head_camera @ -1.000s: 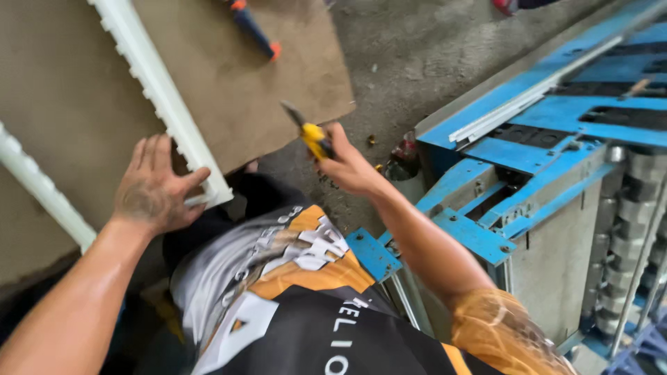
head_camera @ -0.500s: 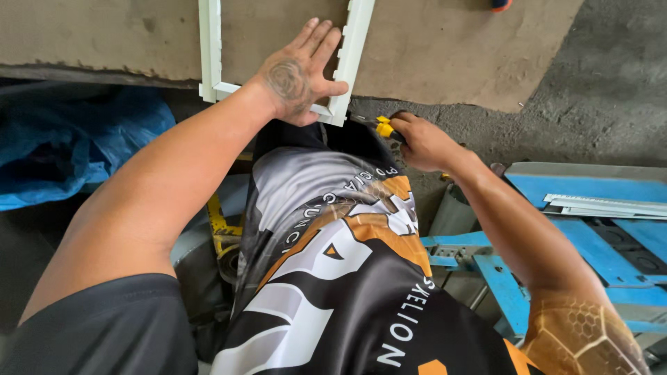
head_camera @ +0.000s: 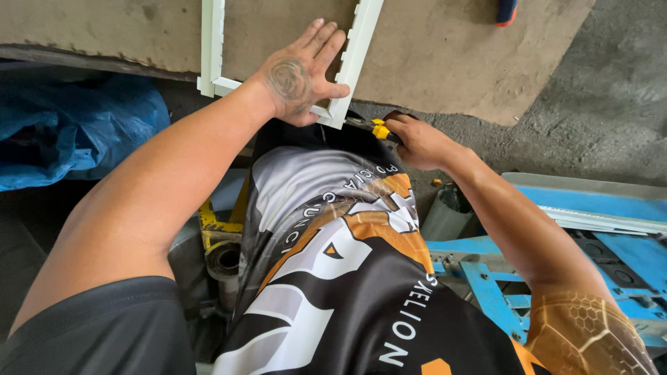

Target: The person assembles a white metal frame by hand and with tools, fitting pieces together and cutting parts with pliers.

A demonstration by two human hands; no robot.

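1. The white frame (head_camera: 221, 85), made of flat notched strips joined at square corners, lies flat on the brown board at the upper centre of the frame.
2. The yellow-handled tool (head_camera: 379, 129), just right of the frame's lower right corner, points its metal tip at that corner.

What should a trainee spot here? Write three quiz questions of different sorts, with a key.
1. True or false: the left hand lies flat on the white frame.
2. The right hand has its grip on: A a yellow-handled tool; B a brush; C nothing.
3. Fill in: the frame lies on a brown ____.

Key: 1 true; 2 A; 3 board.
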